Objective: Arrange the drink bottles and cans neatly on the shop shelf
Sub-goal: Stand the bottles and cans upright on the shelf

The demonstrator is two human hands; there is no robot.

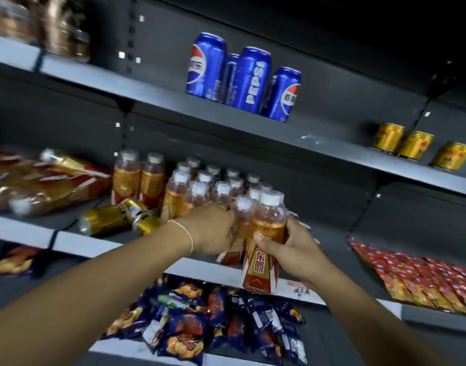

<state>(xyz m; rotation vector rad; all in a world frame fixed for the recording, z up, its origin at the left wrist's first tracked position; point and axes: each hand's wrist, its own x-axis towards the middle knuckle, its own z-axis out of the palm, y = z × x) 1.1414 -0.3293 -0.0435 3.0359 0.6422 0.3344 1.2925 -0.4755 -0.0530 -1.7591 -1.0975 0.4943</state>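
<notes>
My right hand [292, 247] grips an orange drink bottle [263, 249] with a white cap and a red-gold label, held upright just in front of the middle shelf [76, 243]. Beside it, my left hand [213, 231] is closed around a neighbouring bottle [241, 228] at the front of a standing group of the same bottles [208, 186]. Two gold cans [115, 217] lie on their sides to the left of the group. Several blue Pepsi cans [242, 77] stand on the upper shelf, and three gold cans [416, 146] stand further right.
More bottles lie in a blurred heap at the left of the middle shelf [41, 178]. Dark blue snack bags [213, 318] fill the lower shelf, and red sachets [416, 278] lie at the right. Right of the bottle group the shelf surface is bare.
</notes>
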